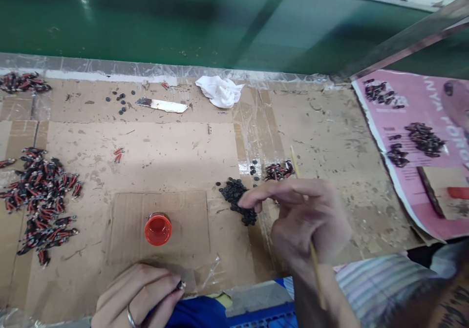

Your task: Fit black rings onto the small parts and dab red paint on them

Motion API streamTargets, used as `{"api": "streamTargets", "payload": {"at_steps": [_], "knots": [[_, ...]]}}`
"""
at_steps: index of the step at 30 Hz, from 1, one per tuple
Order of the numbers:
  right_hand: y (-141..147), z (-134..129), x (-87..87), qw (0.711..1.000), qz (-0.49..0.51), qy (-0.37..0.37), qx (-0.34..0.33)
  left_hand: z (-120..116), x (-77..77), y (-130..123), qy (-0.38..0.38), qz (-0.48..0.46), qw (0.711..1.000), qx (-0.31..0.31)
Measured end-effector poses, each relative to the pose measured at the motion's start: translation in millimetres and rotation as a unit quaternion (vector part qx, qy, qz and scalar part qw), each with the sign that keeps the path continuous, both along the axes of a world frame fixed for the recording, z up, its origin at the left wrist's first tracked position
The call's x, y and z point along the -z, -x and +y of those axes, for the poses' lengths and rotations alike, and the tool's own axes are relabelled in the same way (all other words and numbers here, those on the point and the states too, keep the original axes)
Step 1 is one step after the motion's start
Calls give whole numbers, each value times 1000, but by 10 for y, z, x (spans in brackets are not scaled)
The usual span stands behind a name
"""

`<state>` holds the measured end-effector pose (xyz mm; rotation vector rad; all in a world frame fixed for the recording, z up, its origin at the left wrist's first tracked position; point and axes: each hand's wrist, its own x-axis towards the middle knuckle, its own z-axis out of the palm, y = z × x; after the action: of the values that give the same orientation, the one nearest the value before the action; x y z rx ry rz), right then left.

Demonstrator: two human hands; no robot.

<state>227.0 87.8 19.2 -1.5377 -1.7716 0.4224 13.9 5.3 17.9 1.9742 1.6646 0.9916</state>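
Near the front edge, my left hand (142,296) pinches a small black part (180,285) with a pale tip. Most of that part is hidden by the fingers. My right hand (308,220) has a thin wooden stick (315,274) tucked in its grip, passing behind the fingers with its tip showing beyond them. Its index fingertip touches the heap of small black discs (234,194). Between the hands, a little to the left, an open red cup (158,229) stands on a cardboard square (190,211). Just behind my right hand lies a small heap of red-and-black parts (276,171).
A large pile of red-and-black parts (44,196) spreads at left. At the back lie a knife with a white-wrapped handle (164,106) and a crumpled white tissue (220,92). On the right, a pink sheet (395,123) bears more dark parts; a person's patterned clothing (381,284) is close by.
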Motion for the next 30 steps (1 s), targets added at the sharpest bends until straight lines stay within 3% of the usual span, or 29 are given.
{"api": "streamTargets", "payload": {"at_steps": [5,15,19,22,25,30], "knots": [[42,69,-35,993,-95,33,-69,13,-14,-16,2,-4,1000,0],[99,98,56,989,-109,65,-78,-32,53,-16,30,-31,999,4],[139,-11,2,994,-64,64,-63,-12,11,-80,17,-33,999,-36],[214,-186,-59,992,37,93,-75,-6,-17,-128,24,-60,997,-48],[298,-383,-82,965,188,154,-99,-26,-11,-171,47,-93,994,-12],[383,-596,-39,930,283,201,-117,-65,1,-254,45,-122,989,-64]]}}
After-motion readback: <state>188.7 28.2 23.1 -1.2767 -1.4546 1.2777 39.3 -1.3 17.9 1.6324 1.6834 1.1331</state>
